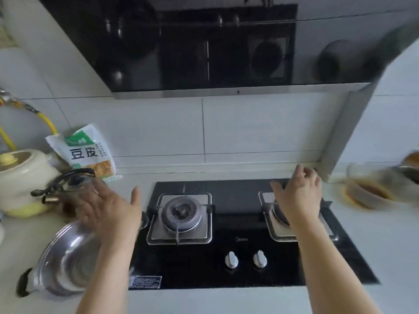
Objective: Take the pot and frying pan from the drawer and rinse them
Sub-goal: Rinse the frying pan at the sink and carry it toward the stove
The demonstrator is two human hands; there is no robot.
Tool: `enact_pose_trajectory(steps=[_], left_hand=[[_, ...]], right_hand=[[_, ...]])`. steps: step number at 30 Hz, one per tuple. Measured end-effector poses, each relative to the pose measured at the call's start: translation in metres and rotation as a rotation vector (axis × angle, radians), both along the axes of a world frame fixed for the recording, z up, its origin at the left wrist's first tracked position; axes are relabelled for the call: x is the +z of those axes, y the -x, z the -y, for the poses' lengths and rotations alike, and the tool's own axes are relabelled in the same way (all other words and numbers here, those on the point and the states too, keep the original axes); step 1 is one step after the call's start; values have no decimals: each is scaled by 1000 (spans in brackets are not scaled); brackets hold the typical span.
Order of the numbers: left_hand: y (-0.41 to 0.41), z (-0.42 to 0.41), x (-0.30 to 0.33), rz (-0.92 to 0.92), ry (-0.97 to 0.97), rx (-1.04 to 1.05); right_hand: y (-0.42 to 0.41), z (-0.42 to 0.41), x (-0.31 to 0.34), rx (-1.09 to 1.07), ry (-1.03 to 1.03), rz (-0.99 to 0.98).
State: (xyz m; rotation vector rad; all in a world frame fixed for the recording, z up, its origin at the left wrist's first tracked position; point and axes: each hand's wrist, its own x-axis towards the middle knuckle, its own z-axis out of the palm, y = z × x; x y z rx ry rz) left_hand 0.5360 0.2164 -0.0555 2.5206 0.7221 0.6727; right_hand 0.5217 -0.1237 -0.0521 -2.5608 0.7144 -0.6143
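A shiny steel pot [68,259] with black side handles stands on the white counter at the lower left, beside the hob. My left hand [108,207] hovers over its far rim, palm up, fingers spread and holding nothing. Over the hob's right burner, my right hand [299,196] is raised with relaxed, slightly bent fingers, also holding nothing. No frying pan and no drawer are in view.
A black two-burner gas hob [226,257] fills the middle, under a dark range hood [192,53]. At the left are a steel kettle [68,186], a cream ceramic pot [20,177] and a food packet [88,152]. Blurred bowls [371,191] sit at the right.
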Motion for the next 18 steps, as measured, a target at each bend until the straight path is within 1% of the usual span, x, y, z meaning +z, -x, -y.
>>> enact_pose_trajectory(steps=[5, 9, 14, 18], left_hand=[[30, 134, 19, 15, -50, -267], [67, 240, 28, 44, -41, -458], [110, 370, 36, 60, -48, -732], [147, 476, 41, 94, -26, -962]], right_hand=[[100, 126, 14, -207, -23, 50], [191, 211, 25, -371, 19, 58], [302, 299, 32, -595, 60, 7], [387, 356, 32, -793, 31, 1]])
